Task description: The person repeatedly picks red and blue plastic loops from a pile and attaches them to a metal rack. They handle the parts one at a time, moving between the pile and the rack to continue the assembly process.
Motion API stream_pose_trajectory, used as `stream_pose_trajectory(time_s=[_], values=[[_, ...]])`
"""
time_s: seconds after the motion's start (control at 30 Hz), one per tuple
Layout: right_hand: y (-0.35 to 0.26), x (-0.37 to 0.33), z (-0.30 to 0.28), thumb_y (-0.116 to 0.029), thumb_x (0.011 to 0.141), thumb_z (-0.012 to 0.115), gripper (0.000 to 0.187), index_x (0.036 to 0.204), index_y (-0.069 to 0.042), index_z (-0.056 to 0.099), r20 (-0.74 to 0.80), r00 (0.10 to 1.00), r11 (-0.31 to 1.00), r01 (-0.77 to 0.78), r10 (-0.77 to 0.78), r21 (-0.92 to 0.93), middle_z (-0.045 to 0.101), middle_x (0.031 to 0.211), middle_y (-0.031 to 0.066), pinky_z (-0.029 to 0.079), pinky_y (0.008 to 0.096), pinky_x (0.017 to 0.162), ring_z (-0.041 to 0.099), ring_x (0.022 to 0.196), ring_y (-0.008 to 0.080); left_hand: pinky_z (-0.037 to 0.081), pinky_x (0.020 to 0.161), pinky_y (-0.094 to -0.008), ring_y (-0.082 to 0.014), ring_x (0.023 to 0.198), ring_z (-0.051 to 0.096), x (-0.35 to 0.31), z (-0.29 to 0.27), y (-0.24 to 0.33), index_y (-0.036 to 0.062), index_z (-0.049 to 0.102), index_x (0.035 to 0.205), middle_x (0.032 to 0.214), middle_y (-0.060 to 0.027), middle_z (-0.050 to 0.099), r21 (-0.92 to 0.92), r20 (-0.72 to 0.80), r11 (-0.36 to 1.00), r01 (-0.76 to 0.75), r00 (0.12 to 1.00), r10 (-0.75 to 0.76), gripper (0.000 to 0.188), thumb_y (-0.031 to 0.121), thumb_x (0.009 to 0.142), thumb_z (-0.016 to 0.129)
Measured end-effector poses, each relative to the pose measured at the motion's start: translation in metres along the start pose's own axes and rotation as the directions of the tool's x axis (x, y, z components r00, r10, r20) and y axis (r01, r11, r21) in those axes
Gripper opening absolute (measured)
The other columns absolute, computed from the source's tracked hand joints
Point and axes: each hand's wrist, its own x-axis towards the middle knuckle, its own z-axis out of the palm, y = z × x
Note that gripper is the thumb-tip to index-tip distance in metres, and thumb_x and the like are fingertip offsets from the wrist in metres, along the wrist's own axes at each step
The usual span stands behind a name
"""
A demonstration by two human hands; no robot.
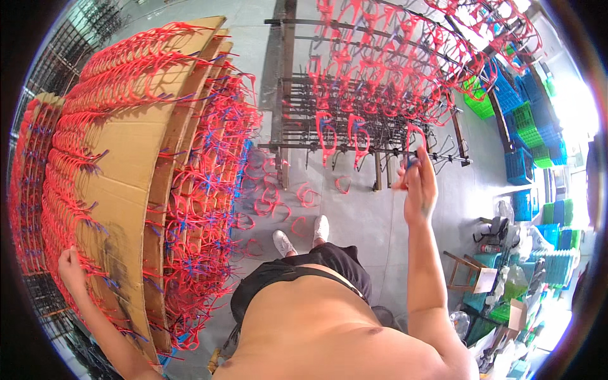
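On the right, my raised right hand (419, 193) closes its fingers on a thin red plastic frame (415, 134) with a blue part, which looks like an eyeglass frame. It is at the front bar (373, 151) of a dark metal rack, where similar red frames (327, 136) hang in rows. My left hand (71, 271) is low on the left, fingers pinched together among the red frames (60, 218) along the outer edge of a cardboard sheet (126, 164). What exactly lies between those fingers is too small to make out.
Several upright cardboard sheets packed with red and blue-tipped frames (202, 158) form a tall stack at left. Loose red frames (269, 199) lie on the grey floor near my shoes (321, 229). Blue and green crates (519, 168), a wooden stool (465, 272) and bags stand at right.
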Motion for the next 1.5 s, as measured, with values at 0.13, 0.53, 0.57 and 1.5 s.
stream_pose_trajectory(time_s=[0.13,0.53,0.57,1.5], values=[[0.052,0.053,-0.011,-0.020,0.094,0.049,0.041,0.133,-0.008,0.044,0.052,0.946,0.936,-0.325,0.321,0.135,0.057,0.098,0.0012,0.052,0.0283,0.061,0.050,0.054,0.0066,0.041,0.090,-0.0322,-0.0188,0.097,0.055,-0.001,-0.006,0.005,-0.0016,0.056,0.112,0.106,-0.0070,0.061,-0.592,-0.148,0.805,-0.023,0.986,-0.080,0.038,0.031,0.093,0.052],[0.076,0.096,-0.019,-0.021,0.090,0.055,0.032,0.116,-0.002,0.054,0.141,0.846,0.849,-0.525,0.514,0.056,0.058,0.088,0.0044,0.050,0.0272,0.053,0.047,0.046,0.0072,0.049,0.070,-0.0277,-0.0127,0.081,0.055,-0.200,0.031,0.295,-0.0016,0.032,0.138,0.115,-0.0136,0.054,-0.957,0.248,-0.044,0.285,0.892,0.379,0.051,0.026,0.095,0.039],[0.082,0.092,-0.017,-0.021,0.090,0.054,0.033,0.118,-0.002,0.052,0.131,0.861,0.859,-0.504,0.491,0.087,0.057,0.086,0.0042,0.051,0.0274,0.054,0.046,0.045,0.0067,0.049,0.069,-0.0280,-0.0133,0.077,0.055,-0.210,0.038,0.316,-0.0026,0.032,0.137,0.115,-0.0150,0.055,-0.965,0.236,-0.002,0.263,0.868,0.438,0.050,0.023,0.094,0.038],[0.044,0.072,-0.086,-0.015,0.092,0.049,0.042,0.132,-0.002,0.043,-0.053,0.980,0.964,-0.179,0.192,0.197,0.062,0.092,0.0036,0.042,0.0213,0.049,0.052,0.053,0.0085,0.044,0.088,-0.0271,-0.0151,0.099,0.057,-0.309,0.163,0.461,-0.0005,0.053,0.117,0.108,-0.0087,0.060,-0.858,0.495,0.346,0.379,0.432,0.754,0.032,0.013,0.088,0.059]])
